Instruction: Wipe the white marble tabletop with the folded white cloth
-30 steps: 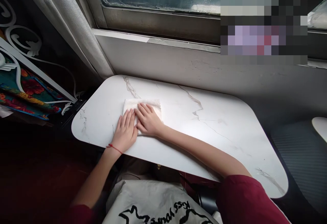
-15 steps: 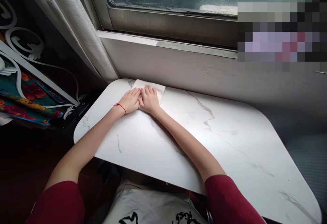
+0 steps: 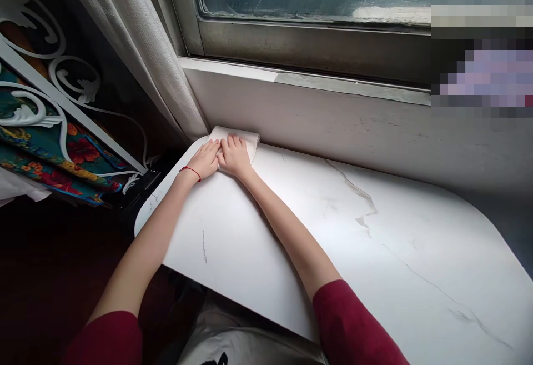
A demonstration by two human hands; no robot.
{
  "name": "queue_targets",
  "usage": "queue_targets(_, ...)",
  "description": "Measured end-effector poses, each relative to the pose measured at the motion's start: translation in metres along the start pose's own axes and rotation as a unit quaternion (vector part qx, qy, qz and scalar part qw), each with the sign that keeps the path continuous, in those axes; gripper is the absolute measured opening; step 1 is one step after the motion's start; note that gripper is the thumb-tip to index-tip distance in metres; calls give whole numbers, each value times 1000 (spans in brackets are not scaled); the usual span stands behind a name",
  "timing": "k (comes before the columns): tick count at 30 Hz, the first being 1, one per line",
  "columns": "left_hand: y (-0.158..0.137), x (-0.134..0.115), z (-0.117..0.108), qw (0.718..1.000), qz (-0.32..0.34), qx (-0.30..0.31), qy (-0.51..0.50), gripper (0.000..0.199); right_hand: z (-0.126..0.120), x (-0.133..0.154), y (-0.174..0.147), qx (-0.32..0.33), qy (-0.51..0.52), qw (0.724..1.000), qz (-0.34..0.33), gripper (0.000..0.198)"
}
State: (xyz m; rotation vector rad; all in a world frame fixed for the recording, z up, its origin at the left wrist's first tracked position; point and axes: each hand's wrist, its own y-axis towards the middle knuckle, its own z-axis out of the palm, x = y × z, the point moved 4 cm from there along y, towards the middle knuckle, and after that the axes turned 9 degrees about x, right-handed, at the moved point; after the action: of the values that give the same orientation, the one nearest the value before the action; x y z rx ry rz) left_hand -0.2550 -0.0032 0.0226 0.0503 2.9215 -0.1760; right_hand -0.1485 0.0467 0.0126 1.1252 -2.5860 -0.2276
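Shifted since the earlier frames, both hands and the white cloth (image 3: 251,140) now lie farther toward the table's far left corner. The cloth rests on the marbled white table (image 3: 375,287), its far edge beside the pale wall (image 3: 308,126) and near the grey curtain (image 3: 135,43). Left hand (image 3: 204,159): palm down, fingers extended and close together over the cloth's left part, gripping nothing visible; a red cord bracelet (image 3: 191,170) circles the wrist. Right hand (image 3: 235,155): laid flat upon the cloth, fingers slightly parted, its thumb side just beside the left fingers; whether any fabric is pinched cannot be told.
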Motion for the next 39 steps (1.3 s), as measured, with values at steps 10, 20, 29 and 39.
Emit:
queue_targets(10,-13,13,-17,998,-40,37,8,64,5,15,10,23,-9,998,-61,43)
queue_targets(20,-45,14,-58,976,-213,-42,18,46,13,54,-1,27,3,990,-141,51)
queue_targets(29,-33,10,-20,985,-165,1,-42,67,12,74,-17,47,62,979,-190,75)
queue_targets(39,-82,-20,3,988,-146,-48,-33,74,4,83,-68,44,89,971,-218,78)
